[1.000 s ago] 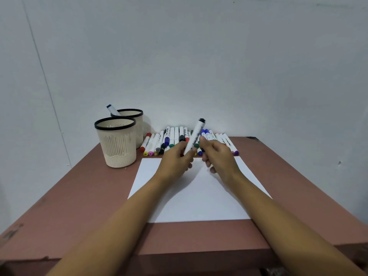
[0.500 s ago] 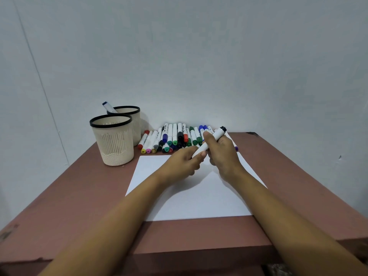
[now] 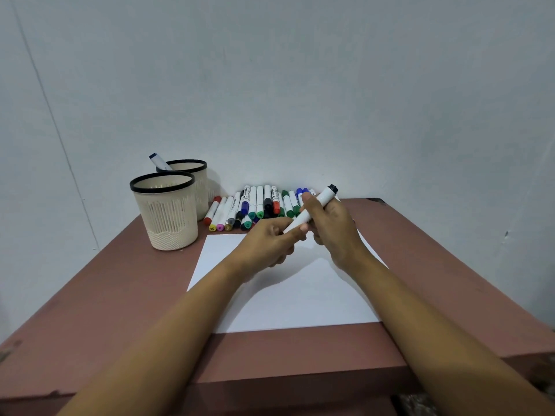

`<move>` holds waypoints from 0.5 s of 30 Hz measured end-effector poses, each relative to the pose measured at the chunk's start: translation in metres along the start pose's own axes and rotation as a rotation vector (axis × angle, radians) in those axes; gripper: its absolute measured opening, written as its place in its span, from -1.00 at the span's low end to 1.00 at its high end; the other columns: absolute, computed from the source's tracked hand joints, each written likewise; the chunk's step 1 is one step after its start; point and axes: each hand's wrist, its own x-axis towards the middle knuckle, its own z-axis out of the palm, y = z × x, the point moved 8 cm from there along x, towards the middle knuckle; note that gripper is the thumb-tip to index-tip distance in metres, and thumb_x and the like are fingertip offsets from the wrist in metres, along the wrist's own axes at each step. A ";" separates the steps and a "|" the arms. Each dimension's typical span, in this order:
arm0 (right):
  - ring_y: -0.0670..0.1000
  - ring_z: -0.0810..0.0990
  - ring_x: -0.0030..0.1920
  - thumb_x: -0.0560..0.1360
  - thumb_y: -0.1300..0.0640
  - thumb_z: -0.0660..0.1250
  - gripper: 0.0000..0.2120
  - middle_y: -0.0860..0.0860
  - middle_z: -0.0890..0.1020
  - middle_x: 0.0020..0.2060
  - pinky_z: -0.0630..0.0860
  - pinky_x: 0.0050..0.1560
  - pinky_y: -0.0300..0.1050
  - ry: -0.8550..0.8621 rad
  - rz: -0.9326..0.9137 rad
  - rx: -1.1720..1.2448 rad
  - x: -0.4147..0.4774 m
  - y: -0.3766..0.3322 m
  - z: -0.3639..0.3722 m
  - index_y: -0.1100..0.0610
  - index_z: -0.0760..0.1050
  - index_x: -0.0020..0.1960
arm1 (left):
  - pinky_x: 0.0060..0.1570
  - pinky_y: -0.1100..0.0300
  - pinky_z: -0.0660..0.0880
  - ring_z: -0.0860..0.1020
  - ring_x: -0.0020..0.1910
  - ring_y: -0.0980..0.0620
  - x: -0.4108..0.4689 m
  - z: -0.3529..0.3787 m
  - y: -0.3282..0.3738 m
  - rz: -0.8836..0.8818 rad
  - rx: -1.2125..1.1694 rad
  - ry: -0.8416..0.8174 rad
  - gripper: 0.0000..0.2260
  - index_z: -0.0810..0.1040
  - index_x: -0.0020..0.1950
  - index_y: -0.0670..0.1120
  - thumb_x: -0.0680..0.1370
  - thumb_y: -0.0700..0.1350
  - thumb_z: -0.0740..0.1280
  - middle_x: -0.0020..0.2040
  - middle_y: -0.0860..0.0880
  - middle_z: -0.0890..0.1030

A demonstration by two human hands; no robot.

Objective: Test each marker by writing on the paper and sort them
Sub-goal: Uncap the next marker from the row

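Tipped since a second ago from upright to a slant: holds the white marker (image 3: 312, 210) low-left to high-right, above the paper (image 3: 300, 295). Wraps fingers of the right hand (image 3: 333, 226) round the barrel; pinches the lower end with fingers of the left hand (image 3: 267, 244). Likely calls for pulling apart along that axis.

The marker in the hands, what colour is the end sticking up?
Black. The marker has a white body and a black end; the head view shows it.
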 end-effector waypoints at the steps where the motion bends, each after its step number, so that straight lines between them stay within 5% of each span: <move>1: -0.21 0.40 -0.55 0.61 0.08 0.24 -0.72 -0.17 0.40 -0.56 0.28 -0.50 -0.43 0.019 -0.005 -0.038 0.000 0.000 -0.002 0.17 0.40 -0.24 | -0.49 0.31 0.34 0.37 -0.53 0.13 0.001 -0.003 0.001 0.023 0.106 0.023 -0.77 0.54 -0.14 -0.14 0.57 0.00 0.27 -0.47 0.08 0.48; 4: -0.20 0.37 -0.59 0.57 0.00 0.29 -0.69 -0.18 0.40 -0.59 0.24 -0.54 -0.42 0.079 0.030 -0.096 0.000 0.003 -0.006 0.19 0.44 -0.22 | -0.25 0.20 0.50 0.58 -0.34 0.13 0.003 -0.010 0.002 0.104 0.359 0.127 -0.80 0.54 -0.03 -0.16 0.58 -0.03 0.28 -0.21 -0.04 0.63; 8: -0.15 0.22 -0.63 0.50 -0.10 0.36 -0.65 0.01 0.41 -0.46 0.14 -0.60 -0.30 0.137 0.202 0.024 0.000 0.021 -0.004 0.20 0.47 -0.17 | -0.39 0.18 0.34 0.43 -0.36 -0.06 -0.003 -0.018 0.010 0.218 0.618 0.311 -0.85 0.44 0.03 -0.14 0.58 -0.06 0.28 -0.33 0.02 0.49; 11: -0.14 0.28 -0.59 0.54 -0.03 0.33 -0.68 0.00 0.43 -0.47 0.17 -0.61 -0.31 0.149 0.196 0.002 0.001 0.024 -0.003 0.21 0.47 -0.21 | -0.47 0.27 0.20 0.34 -0.42 0.08 0.000 -0.012 0.008 0.208 0.654 0.259 -0.84 0.41 -0.03 -0.11 0.59 -0.01 0.24 -0.37 0.10 0.37; 15: -0.17 0.48 -0.42 0.61 0.05 0.22 -0.73 -0.04 0.47 -0.41 0.24 -0.55 -0.40 0.150 0.151 -0.092 0.004 0.021 -0.007 0.11 0.41 -0.24 | -0.40 0.34 0.27 0.27 -0.39 0.09 0.009 -0.006 -0.004 0.080 0.530 0.125 -0.70 0.30 -0.26 -0.10 0.61 0.02 0.17 -0.37 0.05 0.31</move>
